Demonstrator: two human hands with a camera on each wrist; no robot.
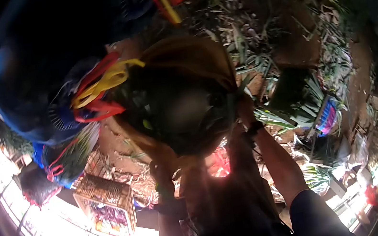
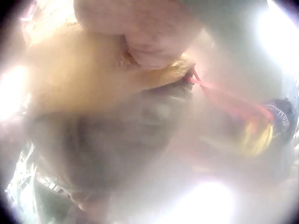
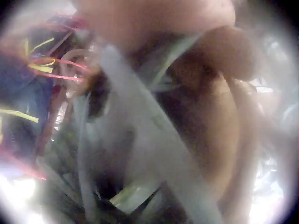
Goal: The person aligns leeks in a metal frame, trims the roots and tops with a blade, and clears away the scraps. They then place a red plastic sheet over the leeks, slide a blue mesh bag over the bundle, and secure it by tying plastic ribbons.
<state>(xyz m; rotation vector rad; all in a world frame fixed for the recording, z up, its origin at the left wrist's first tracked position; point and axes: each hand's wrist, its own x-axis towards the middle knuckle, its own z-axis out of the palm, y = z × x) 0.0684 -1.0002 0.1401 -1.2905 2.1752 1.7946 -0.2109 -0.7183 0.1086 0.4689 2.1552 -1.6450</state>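
A yellow-brown sack [image 1: 189, 50] sits at the centre of the head frame, its mouth gaping and its inside dark. The left hand [image 1: 161, 170] grips the rim at the lower left of the mouth; the right hand [image 1: 245, 110] appears to hold the rim at the right side, though blur hides the exact finger placement. Long green leaves [image 3: 154, 121] show at the mouth in the right wrist view; how full the sack is cannot be told. The cloth looks soft and floppy, likely to sag wherever it is unsupported, so two gathered handfuls of rim, well apart, seem the best hold. The leaves look light, smooth and easily creased, perhaps slippery; packed together they could weigh more. The red and yellow ties [image 1: 106, 81] at left could snag the rim.
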